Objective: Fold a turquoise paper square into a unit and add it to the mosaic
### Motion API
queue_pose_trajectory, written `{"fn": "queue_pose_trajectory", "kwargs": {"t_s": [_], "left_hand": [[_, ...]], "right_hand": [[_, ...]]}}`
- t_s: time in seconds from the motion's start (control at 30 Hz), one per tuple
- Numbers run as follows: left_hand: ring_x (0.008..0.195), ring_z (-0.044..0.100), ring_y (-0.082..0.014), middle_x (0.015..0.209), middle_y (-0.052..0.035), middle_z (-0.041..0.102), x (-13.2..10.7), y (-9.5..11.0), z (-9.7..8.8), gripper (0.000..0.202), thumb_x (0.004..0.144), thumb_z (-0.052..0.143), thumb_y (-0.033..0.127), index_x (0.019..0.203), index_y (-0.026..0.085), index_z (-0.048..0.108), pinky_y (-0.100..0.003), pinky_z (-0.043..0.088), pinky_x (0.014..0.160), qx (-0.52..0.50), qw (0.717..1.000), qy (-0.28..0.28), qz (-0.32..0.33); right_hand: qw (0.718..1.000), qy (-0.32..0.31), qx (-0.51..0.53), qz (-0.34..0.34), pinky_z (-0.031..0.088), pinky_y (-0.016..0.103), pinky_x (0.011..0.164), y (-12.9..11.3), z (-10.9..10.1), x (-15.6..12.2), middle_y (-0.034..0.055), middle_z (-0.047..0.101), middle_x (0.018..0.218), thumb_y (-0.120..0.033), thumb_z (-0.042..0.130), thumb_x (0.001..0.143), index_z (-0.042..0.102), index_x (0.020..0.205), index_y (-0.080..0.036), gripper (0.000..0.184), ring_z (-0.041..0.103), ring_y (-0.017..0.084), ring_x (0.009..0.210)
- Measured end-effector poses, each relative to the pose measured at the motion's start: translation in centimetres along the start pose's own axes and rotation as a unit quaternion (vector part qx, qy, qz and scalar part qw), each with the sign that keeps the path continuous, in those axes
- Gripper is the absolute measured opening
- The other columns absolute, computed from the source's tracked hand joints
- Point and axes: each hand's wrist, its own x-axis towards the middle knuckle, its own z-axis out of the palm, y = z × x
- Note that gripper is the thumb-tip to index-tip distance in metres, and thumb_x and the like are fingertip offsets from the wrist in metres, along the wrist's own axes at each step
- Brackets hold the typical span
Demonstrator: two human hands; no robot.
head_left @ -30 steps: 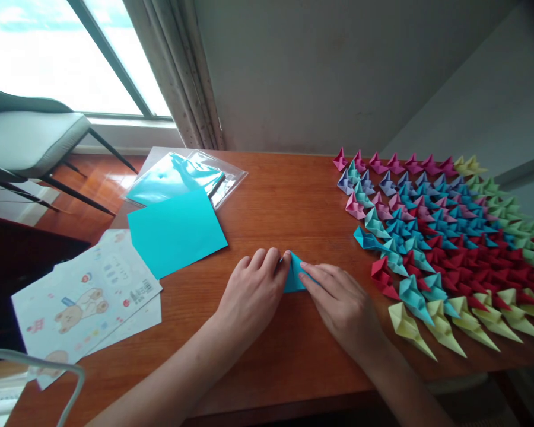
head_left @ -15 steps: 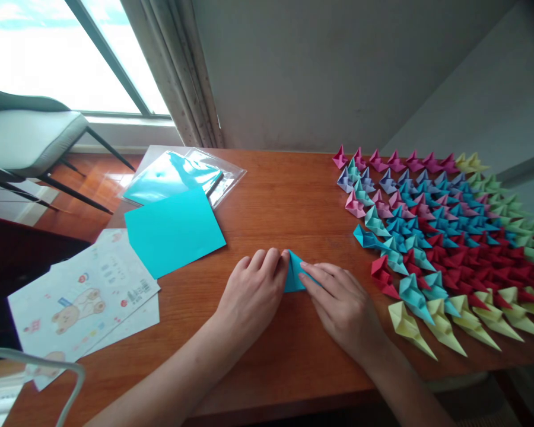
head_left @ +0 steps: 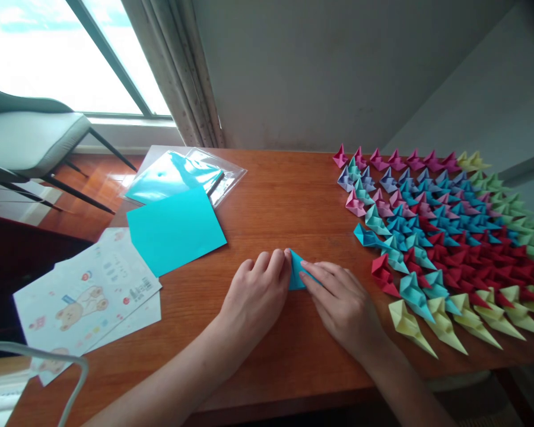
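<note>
- Folded blue paper: a small pointed piece, flat on the table, about midway along its length and nearer the near edge than the far one.
- Long axis runs near-to-far; the tip points at the far edge (the wall side).
- Left hand: fingers curled, tips meeting the paper's left edge. The thumb is hidden under the hand, so I cannot tell whether it pinches or only pins.
- Right hand: fingers stretched out and not closed around anything. The forefinger lies slantwise over the paper's right half, pressing it down.
- Key relation — the paper sits between the two sets of fingertips, both hands touching it, neither nearer. Only a narrow strip shows in the gap.
- Flat blue sheet lies well apart toward the left edge, overlapping a clear sleeve of more blue paper behind it.
- Printed sheets with a bear drawing lie at the near left corner.
- Folded paper models stand in coloured rows and fill the right end — the nearest is just beside the right hand.
</note>
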Motion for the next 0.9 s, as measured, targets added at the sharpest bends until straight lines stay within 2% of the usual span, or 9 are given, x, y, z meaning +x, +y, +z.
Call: {"fn": "queue_pose_trajectory", "kwargs": {"t_s": [0.33,0.43,0.53,0.67,0.77,0.9], "left_hand": [[0.084,0.058,-0.0217,0.101,-0.0081,0.060,0.08,-0.06,-0.23,0.035,0.097,0.045,0.014,0.131,0.011,0.052,-0.035,0.049,0.063,-0.016,1.000,0.000,-0.008],[0.087,0.059,-0.0213,0.105,-0.0081,0.062,0.05,-0.33,-0.36,0.027,0.097,0.045,0.013,0.120,0.014,0.059,-0.035,0.052,0.069,-0.049,0.999,0.001,0.021],[0.094,0.060,-0.0219,0.110,-0.0092,0.063,0.00,-0.64,-0.44,0.021,0.096,0.047,0.015,0.111,0.014,0.063,-0.034,0.053,0.077,-0.087,0.995,-0.022,0.051],[0.103,0.059,-0.0233,0.114,-0.0114,0.064,0.01,-0.76,-0.59,0.023,0.097,0.045,0.014,0.109,0.013,0.065,-0.035,0.054,0.083,-0.088,0.992,-0.052,0.073],[0.108,0.059,-0.0243,0.118,-0.0123,0.065,-0.05,-0.66,-0.60,0.027,0.097,0.042,0.013,0.112,0.011,0.065,-0.035,0.054,0.087,-0.069,0.993,-0.034,0.090],[0.113,0.058,-0.0246,0.132,-0.0137,0.061,-0.19,-0.56,-0.31,0.035,0.098,0.040,0.014,0.126,0.007,0.060,-0.035,0.052,0.095,-0.041,0.993,0.026,0.110]], "right_hand": [[1.000,-0.018,0.001,0.007,0.050,0.044,0.097,-0.15,-0.11,0.20,0.0101,0.066,0.131,-0.009,0.052,0.095,0.066,0.125,-0.015,0.034,0.057,0.026,0.117],[1.000,-0.016,0.003,0.010,0.050,0.044,0.096,-0.13,-0.07,0.17,0.0099,0.066,0.131,-0.010,0.051,0.096,0.065,0.126,-0.016,0.034,0.057,0.026,0.117],[1.000,-0.014,0.004,0.011,0.050,0.044,0.095,-0.18,-0.10,0.23,0.0099,0.066,0.130,-0.010,0.051,0.096,0.065,0.126,-0.016,0.034,0.057,0.026,0.116],[1.000,-0.006,0.004,0.006,0.051,0.043,0.094,-0.26,-0.22,0.36,0.0098,0.067,0.129,-0.010,0.051,0.096,0.066,0.125,-0.017,0.034,0.057,0.025,0.116],[1.000,-0.002,0.003,0.003,0.050,0.043,0.094,-0.29,-0.29,0.42,0.0095,0.067,0.129,-0.009,0.052,0.095,0.067,0.124,-0.016,0.033,0.058,0.026,0.115],[1.000,0.001,0.003,0.004,0.051,0.042,0.094,-0.37,-0.36,0.45,0.0097,0.068,0.128,-0.008,0.051,0.095,0.068,0.122,-0.017,0.033,0.058,0.025,0.115]]}}
